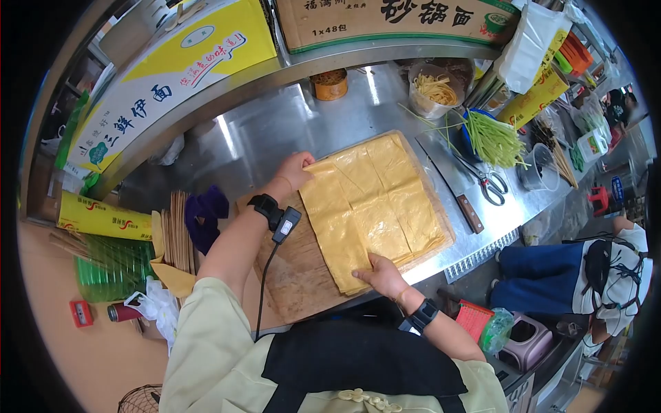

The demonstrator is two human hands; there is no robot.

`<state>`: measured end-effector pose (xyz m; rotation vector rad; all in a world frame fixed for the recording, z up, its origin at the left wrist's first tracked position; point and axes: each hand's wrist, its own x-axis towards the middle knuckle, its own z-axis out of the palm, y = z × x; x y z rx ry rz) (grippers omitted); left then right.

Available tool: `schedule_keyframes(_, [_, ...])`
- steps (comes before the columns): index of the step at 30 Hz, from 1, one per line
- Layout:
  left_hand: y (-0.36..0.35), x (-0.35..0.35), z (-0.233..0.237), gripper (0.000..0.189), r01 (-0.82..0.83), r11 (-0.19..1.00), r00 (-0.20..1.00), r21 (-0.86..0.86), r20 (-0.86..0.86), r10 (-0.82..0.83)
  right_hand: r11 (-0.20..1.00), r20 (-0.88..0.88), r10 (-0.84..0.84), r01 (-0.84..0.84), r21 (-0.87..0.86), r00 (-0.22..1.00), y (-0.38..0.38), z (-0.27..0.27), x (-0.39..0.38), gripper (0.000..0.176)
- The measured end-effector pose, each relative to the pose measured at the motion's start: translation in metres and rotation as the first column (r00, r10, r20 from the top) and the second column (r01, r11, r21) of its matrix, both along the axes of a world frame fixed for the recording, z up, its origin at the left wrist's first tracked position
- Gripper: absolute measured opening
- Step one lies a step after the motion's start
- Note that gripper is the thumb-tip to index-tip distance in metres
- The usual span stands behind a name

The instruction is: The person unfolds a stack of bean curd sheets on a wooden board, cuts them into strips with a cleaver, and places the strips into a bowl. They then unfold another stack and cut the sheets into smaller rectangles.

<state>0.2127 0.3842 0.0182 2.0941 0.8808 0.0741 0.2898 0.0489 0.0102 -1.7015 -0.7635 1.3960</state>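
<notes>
A stack of folded yellow sheets [375, 206] lies on a wooden board [292, 275], covering its right part. My left hand [296, 170] pinches the upper left corner of the sheets. At their lower edge, my right hand [383, 275] grips the border, thumb on top and the other fingers mostly hidden. Creases run across the top sheet. Beyond the right side of the board lie a knife [470, 213] with a wooden handle and a pair of scissors [492, 187].
Behind the board stand an orange tub [330, 86] and a container of pale strips [434, 89]. Cut green stalks [492, 138] fill a blue bowl. Wooden sticks [180, 234] and purple cloth [206, 217] are at the left. Another person [551, 275] stands at the right.
</notes>
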Motion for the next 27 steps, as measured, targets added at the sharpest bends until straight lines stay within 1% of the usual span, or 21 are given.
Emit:
schedule_keyframes(1, [-0.001,0.000,0.002,0.028,0.018,0.994,0.999,0.110,-0.040,-0.014,1.000,0.014,0.004,-0.004,-0.018,1.000,0.001,-0.001,0.000,0.043])
schedule_keyframes(4, [0.002,0.000,-0.009,0.033,0.040,0.968,0.998,0.247,-0.051,-0.028,1.000,0.094,0.004,-0.002,-0.021,0.996,0.002,0.001,-0.002,0.042])
schedule_keyframes(5, [0.005,0.000,-0.013,0.034,0.044,0.972,0.998,0.231,-0.052,-0.033,1.000,0.125,0.000,0.001,-0.013,0.992,0.002,0.003,-0.002,0.042])
schedule_keyframes(7, [0.009,0.002,-0.014,0.038,0.053,0.979,0.998,0.198,-0.056,-0.042,0.996,0.109,-0.009,0.019,-0.087,0.994,0.006,0.025,-0.003,0.038])
schedule_keyframes(8, [0.011,0.003,-0.013,0.038,0.082,0.978,0.992,0.191,-0.115,-0.060,0.992,0.101,-0.014,0.027,-0.126,0.995,0.008,0.031,-0.003,0.037])
schedule_keyframes(11, [0.018,0.011,-0.006,0.041,0.163,0.969,0.955,0.186,-0.275,-0.108,0.990,0.258,0.082,-0.049,-0.130,0.963,0.004,0.022,-0.002,0.034])
schedule_keyframes(13, [0.018,0.017,-0.003,0.042,0.220,0.952,0.923,0.213,-0.362,-0.132,0.980,0.413,0.168,-0.106,-0.168,0.895,0.003,0.026,-0.004,0.036])
schedule_keyframes(16, [0.009,0.022,0.006,0.040,0.228,0.935,0.908,0.271,-0.406,-0.103,0.966,0.582,0.248,-0.153,-0.207,0.775,0.004,0.037,-0.007,0.039])
schedule_keyframes(17, [0.008,0.022,0.006,0.037,0.242,0.945,0.904,0.219,-0.404,-0.138,0.962,0.624,0.266,-0.163,-0.219,0.734,0.004,0.039,-0.009,0.040])
schedule_keyframes(19, [0.015,0.023,0.006,0.032,0.266,0.956,0.898,0.121,-0.391,-0.200,0.956,0.639,0.287,-0.170,-0.240,0.714,0.004,0.038,-0.010,0.039])
schedule_keyframes(23, [0.026,0.008,0.003,0.025,0.191,0.974,0.965,-0.121,-0.157,-0.208,0.959,0.685,0.280,-0.173,-0.222,0.673,0.003,0.034,-0.012,0.041])
schedule_keyframes(25, [0.025,-0.004,0.017,0.023,0.171,0.948,0.981,-0.268,-0.047,-0.190,0.970,0.708,0.244,-0.160,-0.184,0.663,-0.001,0.030,-0.014,0.041])
schedule_keyframes(27, [0.016,-0.017,0.039,0.021,0.210,0.932,0.977,-0.295,0.095,-0.190,0.976,0.722,0.218,-0.135,-0.172,0.657,-0.004,0.032,-0.018,0.041])
